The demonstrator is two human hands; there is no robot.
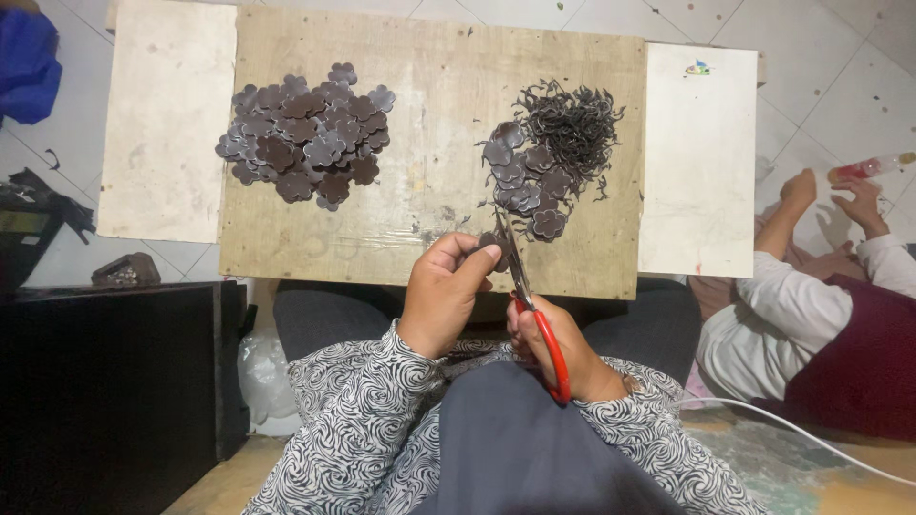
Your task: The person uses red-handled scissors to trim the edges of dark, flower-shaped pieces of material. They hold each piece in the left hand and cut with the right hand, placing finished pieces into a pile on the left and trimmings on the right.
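A: Hands?
B: Left hand [441, 294] pinches a dark flower piece [489, 241] at the worktop's [429, 162] near edge. Right hand [563, 345] closed around red-handled scissors [530, 310], blades at that piece.

Floor: pale square ceramic tiles [840, 57] with thin grout lines, scuffed and lightly littered. A worn plywood board [429, 181] lies between two off-white rectangular panels [167, 114], [699, 162], all stained. At left, a low black cabinet [114, 372] in shadow; a blue cloth bundle [27, 62] in the upper-left corner. A white cable [811, 437] crosses the lower right. Lighting dim, even, overhead.
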